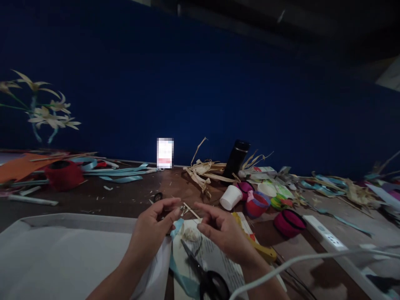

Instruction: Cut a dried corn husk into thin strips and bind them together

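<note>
My left hand [156,227] is pinched, thumb against fingers, on a small pale blue ribbon piece [177,227]. My right hand [218,229] is also pinched, on a thin pale straw strip [191,210] that runs between the two hands. Both hands hover over printed paper [218,260] on the brown table. Black-handled scissors [206,275] lie on that paper just below my hands, beside a length of light blue ribbon [184,283].
A grey tray [62,250] lies at left. A white cup [230,197], coloured ribbon rolls [258,204], a magenta roll [289,223], a black bottle [236,159], dried husks [203,171] and a white power strip [326,235] crowd the right. A red roll [62,175] sits far left.
</note>
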Tool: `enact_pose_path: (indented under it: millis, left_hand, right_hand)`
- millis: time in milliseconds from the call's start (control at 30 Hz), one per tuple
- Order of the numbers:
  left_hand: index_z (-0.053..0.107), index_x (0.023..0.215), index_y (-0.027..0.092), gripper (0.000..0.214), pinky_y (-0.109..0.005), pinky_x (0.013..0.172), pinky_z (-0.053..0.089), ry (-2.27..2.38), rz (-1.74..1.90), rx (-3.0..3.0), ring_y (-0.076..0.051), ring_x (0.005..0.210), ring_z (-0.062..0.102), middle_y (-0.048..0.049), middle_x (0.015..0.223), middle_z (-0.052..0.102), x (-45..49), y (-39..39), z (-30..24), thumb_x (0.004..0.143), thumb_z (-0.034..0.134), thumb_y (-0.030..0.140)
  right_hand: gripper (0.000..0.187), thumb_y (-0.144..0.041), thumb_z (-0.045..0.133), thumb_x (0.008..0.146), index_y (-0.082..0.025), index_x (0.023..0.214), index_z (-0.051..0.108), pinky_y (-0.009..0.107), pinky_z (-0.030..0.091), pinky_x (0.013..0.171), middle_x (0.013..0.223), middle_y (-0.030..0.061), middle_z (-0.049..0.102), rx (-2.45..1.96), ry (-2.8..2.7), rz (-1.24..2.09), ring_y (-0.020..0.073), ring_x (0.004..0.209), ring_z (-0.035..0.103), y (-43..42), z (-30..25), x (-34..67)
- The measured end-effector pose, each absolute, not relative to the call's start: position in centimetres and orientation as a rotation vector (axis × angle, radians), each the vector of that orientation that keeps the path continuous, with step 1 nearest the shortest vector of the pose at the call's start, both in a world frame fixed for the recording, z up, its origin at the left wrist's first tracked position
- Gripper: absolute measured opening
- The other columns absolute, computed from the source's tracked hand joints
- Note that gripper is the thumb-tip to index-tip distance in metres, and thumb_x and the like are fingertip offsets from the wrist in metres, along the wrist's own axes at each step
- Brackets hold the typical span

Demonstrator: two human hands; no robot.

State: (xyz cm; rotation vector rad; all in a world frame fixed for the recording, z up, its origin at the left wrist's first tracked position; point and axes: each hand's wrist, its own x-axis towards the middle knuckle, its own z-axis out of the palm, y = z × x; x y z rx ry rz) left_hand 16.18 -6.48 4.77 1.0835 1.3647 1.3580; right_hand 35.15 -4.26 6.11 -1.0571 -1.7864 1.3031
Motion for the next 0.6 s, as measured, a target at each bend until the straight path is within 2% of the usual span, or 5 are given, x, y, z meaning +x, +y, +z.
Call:
enact_pose_path:
  millis: [100, 267, 600]
  left_hand:
    - [0.064, 0.096, 0.017, 0.039, -0.022, 0.056, 0.046, 1.344, 1.321, 1.065, -0.010, 0.059, 0.053, -0.0032, 0.078, 0.064, 16.04, -6.41, 4.51, 0.068, 0.065, 0.043]
    - [0.065, 0.090, 0.015, 0.036, -0.024, 0.056, 0.046, 1.300, 1.283, 1.006, -0.010, 0.055, 0.054, -0.0038, 0.075, 0.064, 16.02, -6.35, 4.75, 0.065, 0.068, 0.041]
    - [0.066, 0.087, 0.012, 0.035, -0.023, 0.056, 0.045, 1.282, 1.262, 0.941, -0.010, 0.054, 0.054, -0.0032, 0.068, 0.063, 16.46, -6.55, 5.08, 0.062, 0.070, 0.037]
  right_hand:
    - [0.040, -0.024, 0.061, 0.076, -0.024, 0.117, 0.057, 0.020, 0.032, 0.051, 0.066, -0.0038, 0.049, -1.073, -1.842, 1.236, 0.0070, 0.055, 0.038, -4.31, 5.83, 34.96]
    - [0.043, -0.022, 0.059, 0.078, -0.029, 0.121, 0.053, 0.020, 0.034, 0.053, 0.069, -0.0037, 0.051, -1.061, -1.877, 1.138, 0.0078, 0.056, 0.041, -4.45, 5.35, 34.72]
    - [0.023, -0.021, 0.059, 0.079, -0.026, 0.100, 0.067, 0.021, 0.037, 0.059, 0.073, -0.0013, 0.051, -1.031, -1.960, 0.911, 0.0103, 0.067, 0.048, -4.46, 5.43, 34.73]
